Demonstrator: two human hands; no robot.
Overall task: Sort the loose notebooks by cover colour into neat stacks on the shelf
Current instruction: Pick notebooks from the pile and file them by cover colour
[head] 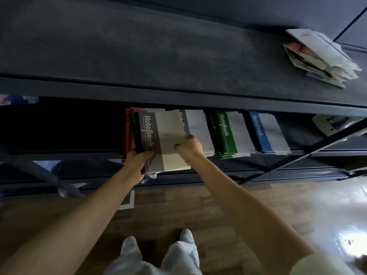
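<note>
The grey-banded notebook is a flat rectangular paper book. A wide grey band runs down its left side with "NoteBook" printed in white, and the rest of the cover is plain cream. It lies cover up at the front edge of the middle board of the dark metal shelf, and its near end overhangs that edge.

The left hand grips the near left corner. The thumb is clamped on the grey band and the fingers are curled under, out of view. The right hand pinches the right edge of the same cover with its fingers drawn together. Whether either hand also holds books beneath cannot be told.

Below and left of the notebook, the mixed pile of red, green and black covers shows only its edges. Three stacks stand along the board to the right:
- the grey stack, just behind the right hand;
- the green stack, beside it;
- the blue stack, nearest the right end.

The top board carries a loose heap of white papers at its right end.

Below the shelf lies a brown wooden floor, on which two white shoes are visible.
</note>
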